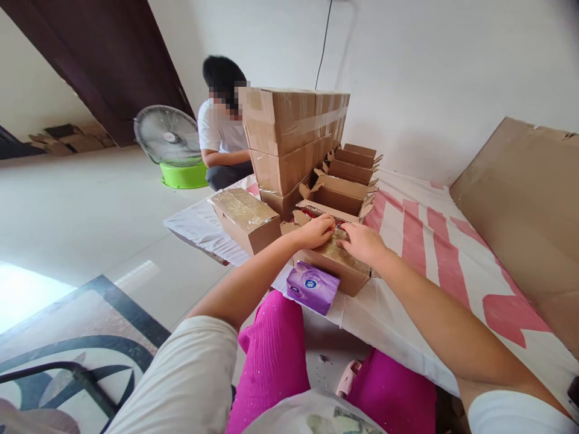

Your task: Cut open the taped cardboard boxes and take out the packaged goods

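Both my hands meet at the top of a taped cardboard box point(346, 271) close to me on the table. My left hand point(318, 231) has its fingers bent together at the box's far top edge. My right hand point(362, 240) rests on the same top with its fingers curled, its thumb apart from them. What either set of fingertips holds, if anything, is too small to make out. Just beyond lies something red point(309, 213), mostly hidden by my left hand. Against the near side of the box leans a purple tissue pack point(313, 287).
Open cardboard boxes point(340, 196) stand in a row behind. Left of them rises a stack of sealed boxes point(294, 123), with another taped box point(246, 217) before it. A person point(221, 132) sits beyond, beside a fan point(168, 137). A large cardboard sheet point(520, 205) stands at right.
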Motion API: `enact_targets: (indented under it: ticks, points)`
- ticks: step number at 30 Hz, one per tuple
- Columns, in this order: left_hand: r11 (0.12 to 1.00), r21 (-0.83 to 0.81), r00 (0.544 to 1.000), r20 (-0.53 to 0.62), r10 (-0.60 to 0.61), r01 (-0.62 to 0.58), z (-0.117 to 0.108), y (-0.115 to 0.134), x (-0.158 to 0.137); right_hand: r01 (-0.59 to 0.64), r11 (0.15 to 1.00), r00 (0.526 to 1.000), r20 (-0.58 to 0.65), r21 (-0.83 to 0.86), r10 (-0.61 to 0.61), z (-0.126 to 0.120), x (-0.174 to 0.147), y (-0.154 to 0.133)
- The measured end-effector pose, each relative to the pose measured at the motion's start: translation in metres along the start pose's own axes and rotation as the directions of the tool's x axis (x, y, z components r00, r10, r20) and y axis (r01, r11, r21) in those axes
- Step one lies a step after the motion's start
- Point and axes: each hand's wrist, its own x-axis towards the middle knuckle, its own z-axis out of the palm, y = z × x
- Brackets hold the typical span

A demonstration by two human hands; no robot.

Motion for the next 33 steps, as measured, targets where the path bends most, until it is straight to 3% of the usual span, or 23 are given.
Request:
enact_targets:
  ticks: [4,9,13,17,21,24,27,29,31,33]
  points:
    - [1.000,-0.017,0.998,-0.063,-0.025,0.024,-0.002,0.001,-0.006,-0.083,0.996,0.996,0.021,0.041,0.083,0.009,0.022,-0.006]
    - [0.997,0.053,0.997,-0.046,0.059,-0.057,-0.003,0.008,-0.013,-0.181,0.979,0.983,-0.018,0.094,0.184,0.009,0.029,0.003]
    - [0.993,0.109,0.998,-0.050,-0.048,0.054,0.000,0.012,-0.010,-0.145,0.982,0.986,-0.063,0.125,0.153,0.010,0.022,0.001]
    - [0.972,0.144,0.983,-0.043,-0.181,0.185,0.002,0.016,-0.006,0.075,0.991,0.973,-0.227,0.112,-0.048,0.018,0.009,-0.003]
    - [0.961,0.186,0.978,-0.034,-0.204,0.207,0.004,0.022,-0.006,0.427,0.902,0.813,-0.461,0.062,-0.354,0.021,-0.010,0.002]
    - [0.968,0.176,0.984,-0.031,-0.174,0.177,0.007,0.024,-0.004,0.579,0.811,0.713,-0.537,0.086,-0.451,0.013,-0.031,0.002]
    - [0.962,0.182,0.978,-0.067,-0.197,0.206,0.010,0.020,0.000,0.728,0.664,0.633,-0.543,0.174,-0.552,-0.003,-0.060,-0.011]
    - [0.961,0.203,0.981,-0.088,-0.171,0.186,0.011,0.016,0.003,0.798,0.556,0.592,-0.471,0.232,-0.654,-0.012,-0.080,-0.024]
    - [0.967,0.230,0.993,-0.077,-0.092,0.107,0.012,0.014,0.004,0.806,0.519,0.591,-0.385,0.283,-0.709,-0.017,-0.098,-0.034]
    - [0.957,0.287,0.994,-0.106,-0.012,0.042,0.011,0.016,0.003,0.773,0.540,0.633,-0.367,0.332,-0.681,-0.016,-0.112,-0.038]
